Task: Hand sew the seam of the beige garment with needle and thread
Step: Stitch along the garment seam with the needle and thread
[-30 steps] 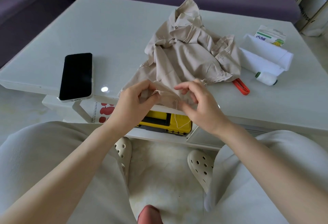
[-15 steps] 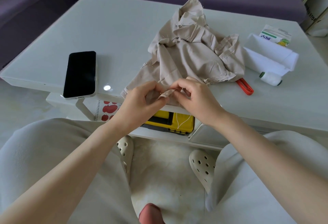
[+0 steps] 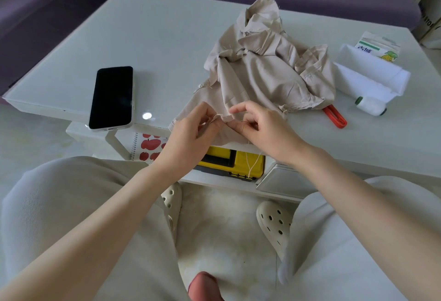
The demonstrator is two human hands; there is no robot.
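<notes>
The beige garment (image 3: 267, 66) lies crumpled on the white table (image 3: 155, 38), its near edge hanging over the table's front. My left hand (image 3: 193, 131) pinches a folded seam edge of the garment at the front. My right hand (image 3: 260, 126) is just right of it, thumb and fingers pinched on a thin needle at the seam, index finger raised. A pale thread (image 3: 253, 164) hangs down from below my right hand in front of the yellow box. The needle itself is barely visible.
A black phone (image 3: 111, 96) lies at the table's left front. Orange-handled scissors (image 3: 335, 116), a white thread spool (image 3: 370, 106), folded white cloth (image 3: 372, 76) and a small carton (image 3: 379, 46) sit right. A yellow box (image 3: 233, 162) and an apple-print notebook (image 3: 149, 146) rest on the lower shelf.
My hands came together at the seam edge; the right hand moved left from a spread pose and now pinches at the fold, with the thread dangling below.
</notes>
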